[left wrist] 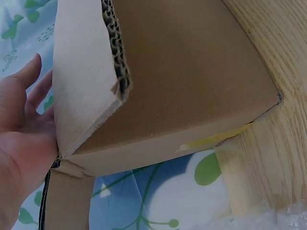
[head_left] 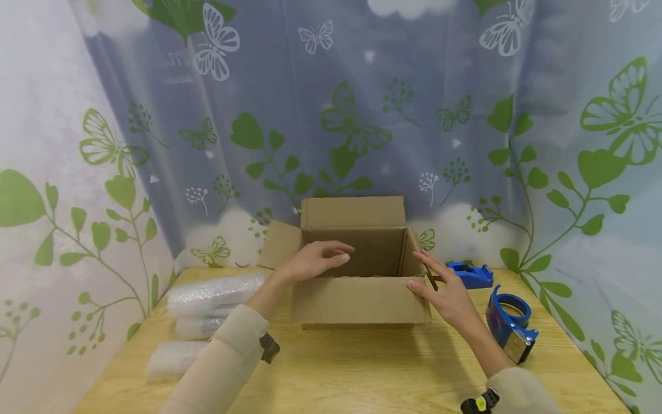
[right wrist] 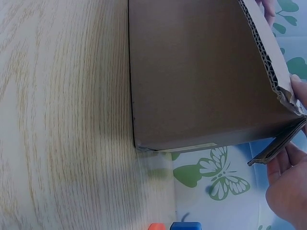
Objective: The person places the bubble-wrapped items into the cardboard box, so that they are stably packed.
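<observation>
On the table [head_left: 351, 374], rolls [head_left: 214, 294] lie left of the box [head_left: 362, 302], tape dispensers [head_left: 509, 330] right.

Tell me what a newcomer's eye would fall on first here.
Probably the open cardboard box on the wooden table, with both hands at it: the left hand by the left of its opening, the right hand at its near right corner. Next, likely the blue tape gun to the right, the clear-wrapped rolls to the left, and the leaf-and-butterfly backdrop behind.
</observation>
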`<action>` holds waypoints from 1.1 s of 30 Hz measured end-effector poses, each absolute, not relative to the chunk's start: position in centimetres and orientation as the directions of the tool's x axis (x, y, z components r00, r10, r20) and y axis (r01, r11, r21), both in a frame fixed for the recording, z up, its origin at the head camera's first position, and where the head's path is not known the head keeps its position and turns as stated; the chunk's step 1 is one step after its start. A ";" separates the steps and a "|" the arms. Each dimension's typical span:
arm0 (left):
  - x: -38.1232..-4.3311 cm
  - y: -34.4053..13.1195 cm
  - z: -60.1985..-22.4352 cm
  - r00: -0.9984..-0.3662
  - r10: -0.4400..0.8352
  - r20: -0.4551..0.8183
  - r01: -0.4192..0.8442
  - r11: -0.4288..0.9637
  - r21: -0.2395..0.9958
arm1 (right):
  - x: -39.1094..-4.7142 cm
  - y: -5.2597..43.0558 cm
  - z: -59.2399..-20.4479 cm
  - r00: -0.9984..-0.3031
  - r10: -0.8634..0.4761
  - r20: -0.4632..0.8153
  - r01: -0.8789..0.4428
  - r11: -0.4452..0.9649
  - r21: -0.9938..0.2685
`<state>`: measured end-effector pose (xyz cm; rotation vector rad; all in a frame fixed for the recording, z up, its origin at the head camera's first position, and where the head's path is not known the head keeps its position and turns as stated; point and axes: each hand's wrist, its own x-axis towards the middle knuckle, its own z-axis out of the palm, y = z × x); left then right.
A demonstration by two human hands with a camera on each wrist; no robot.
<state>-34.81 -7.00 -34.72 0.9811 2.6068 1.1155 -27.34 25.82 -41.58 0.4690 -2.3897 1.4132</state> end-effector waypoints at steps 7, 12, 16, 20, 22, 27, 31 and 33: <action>-34.9 -7.5 -34.5 -0.768 0.620 0.158 0.498 0.423 0.757 | -27.4 25.8 -41.7 -0.891 -0.118 0.438 -0.441 0.457 -0.773; -34.6 -8.6 -33.7 -0.773 0.612 0.167 0.467 0.371 0.803 | -27.5 25.8 -41.8 -0.893 -0.116 0.436 -0.436 0.463 -0.771; -34.1 -9.9 -32.8 -0.776 0.606 0.174 0.462 0.358 0.811 | -27.4 25.7 -41.9 -0.894 -0.116 0.432 -0.433 0.467 -0.771; -33.4 -11.4 -31.6 -0.771 0.609 0.187 0.464 0.336 0.820 | -27.3 25.8 -41.8 -0.894 -0.115 0.433 -0.433 0.469 -0.770; -33.0 -12.3 -31.0 -0.768 0.611 0.190 0.465 0.329 0.822 | -27.3 25.8 -41.7 -0.894 -0.113 0.433 -0.432 0.472 -0.769; -32.2 -14.9 -29.6 -0.777 0.590 0.220 0.479 0.326 0.815 | -27.3 25.8 -41.6 -0.896 -0.117 0.429 -0.431 0.467 -0.772; -32.0 -16.8 -29.2 -0.797 0.556 0.236 0.466 0.319 0.825 | -27.2 25.8 -41.6 -0.896 -0.117 0.428 -0.430 0.467 -0.773; -31.8 -17.6 -29.2 -0.801 0.552 0.233 0.460 0.319 0.829 | -27.2 25.9 -41.6 -0.895 -0.115 0.430 -0.430 0.470 -0.771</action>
